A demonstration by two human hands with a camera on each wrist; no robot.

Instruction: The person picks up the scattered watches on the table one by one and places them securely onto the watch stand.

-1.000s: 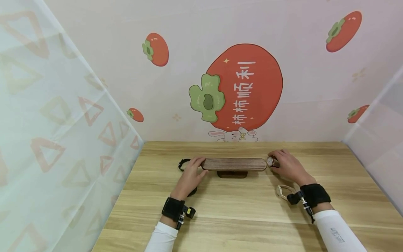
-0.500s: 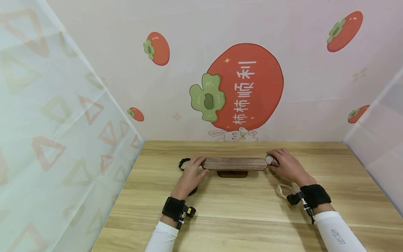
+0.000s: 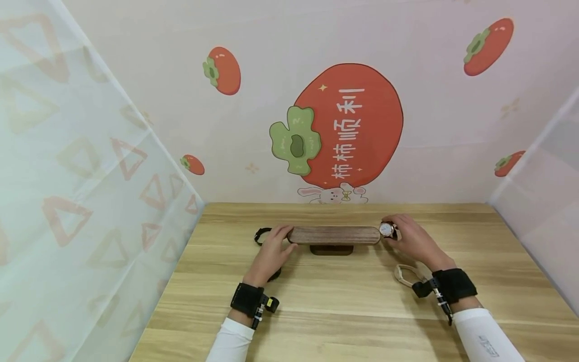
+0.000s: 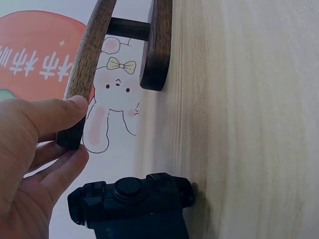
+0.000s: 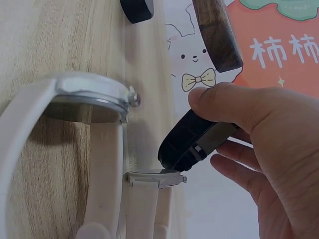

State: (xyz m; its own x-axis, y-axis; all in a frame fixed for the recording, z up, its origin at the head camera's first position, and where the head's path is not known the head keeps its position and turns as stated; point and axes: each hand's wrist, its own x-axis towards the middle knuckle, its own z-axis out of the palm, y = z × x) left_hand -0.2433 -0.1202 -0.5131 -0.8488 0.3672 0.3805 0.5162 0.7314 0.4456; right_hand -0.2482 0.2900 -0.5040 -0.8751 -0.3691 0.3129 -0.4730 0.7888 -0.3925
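Observation:
A wooden watch stand has a horizontal bar (image 3: 334, 235) on a dark base (image 3: 331, 250). My left hand (image 3: 270, 256) pinches the bar's left end; in the left wrist view the thumb lies on one side of the wood (image 4: 84, 69) and fingers on the other. At the opposite end, my right hand (image 3: 413, 241) holds a wristwatch with a round white face (image 3: 386, 230) right beside the bar's tip. Its dark strap (image 5: 187, 137) is closed into a loop, pinched between thumb and fingers in the right wrist view, just below the bar's end (image 5: 219, 42).
Behind my left hand lies a black-strapped watch (image 3: 261, 235); another black watch (image 4: 129, 199) stands nearer, partly hidden by the wrist. By my right wrist are a pale-strapped watch (image 5: 89, 94) and a second, smaller-looking pale watch (image 5: 157, 177). A printed wall (image 3: 253, 136) stands behind the table.
My right hand has turned the watch, so its white face shows more fully towards the head camera beside the bar's end. My left hand keeps its grip on the bar.

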